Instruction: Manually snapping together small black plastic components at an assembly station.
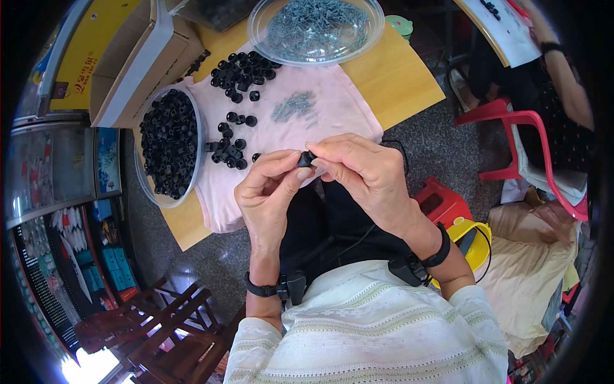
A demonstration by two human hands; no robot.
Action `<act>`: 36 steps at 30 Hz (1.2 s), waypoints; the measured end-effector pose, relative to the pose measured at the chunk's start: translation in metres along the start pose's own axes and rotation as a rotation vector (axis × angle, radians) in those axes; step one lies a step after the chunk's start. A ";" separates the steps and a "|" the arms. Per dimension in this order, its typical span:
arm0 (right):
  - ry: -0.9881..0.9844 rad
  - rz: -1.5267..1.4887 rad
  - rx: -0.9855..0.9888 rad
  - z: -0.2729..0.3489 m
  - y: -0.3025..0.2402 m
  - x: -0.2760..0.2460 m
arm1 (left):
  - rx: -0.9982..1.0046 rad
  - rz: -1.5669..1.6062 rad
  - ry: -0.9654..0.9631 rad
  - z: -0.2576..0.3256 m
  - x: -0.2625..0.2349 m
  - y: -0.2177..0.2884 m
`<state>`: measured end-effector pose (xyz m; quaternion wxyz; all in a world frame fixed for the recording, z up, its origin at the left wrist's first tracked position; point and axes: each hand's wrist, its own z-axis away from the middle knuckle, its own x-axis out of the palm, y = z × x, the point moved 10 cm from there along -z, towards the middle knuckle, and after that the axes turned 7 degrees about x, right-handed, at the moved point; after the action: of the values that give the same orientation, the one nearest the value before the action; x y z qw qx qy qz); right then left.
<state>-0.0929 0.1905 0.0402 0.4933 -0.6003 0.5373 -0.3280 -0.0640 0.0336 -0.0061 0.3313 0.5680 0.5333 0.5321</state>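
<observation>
View from above of a person's two hands meeting over the near edge of a wooden surface (396,77). Left hand (265,192) and right hand (368,173) both pinch one small black plastic part (306,159) between them; fingers closed on it from either side, thumb & index tips touching it. The part sits just above the near edge of a pink cloth (332,109) spread on the surface. On the cloth, loose black parts (240,73) lie in a cluster toward the far side, w/ a smaller group (230,153) near the left hand, plus a little heap of grey screws (295,105) in the middle. At the left edge of the cloth, a clear round tub (169,144) is full of black parts. At the far side, a clear dish (316,29) holds many grey screws. A cardboard box (137,61) stands beside the tub. Each wrist wears a black band. Right of the surface, a red plastic chair (521,144).
</observation>
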 end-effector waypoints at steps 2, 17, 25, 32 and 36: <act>0.001 0.009 0.000 0.000 -0.001 0.000 | -0.007 -0.009 0.004 0.000 -0.001 -0.001; 0.065 0.083 -0.076 0.006 -0.006 0.001 | -0.029 0.025 0.005 -0.003 0.003 -0.002; 0.034 0.103 -0.036 0.004 0.000 0.004 | 0.014 -0.040 -0.031 -0.004 0.002 -0.001; 0.032 0.175 -0.100 0.006 -0.005 0.007 | -0.019 -0.010 -0.007 -0.001 0.002 -0.007; 0.054 0.159 -0.049 0.006 0.001 0.010 | -0.060 0.056 0.040 -0.001 0.000 -0.012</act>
<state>-0.0858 0.1827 0.0359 0.4883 -0.5584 0.6044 -0.2907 -0.0678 0.0366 -0.0173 0.3224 0.5617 0.5078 0.5681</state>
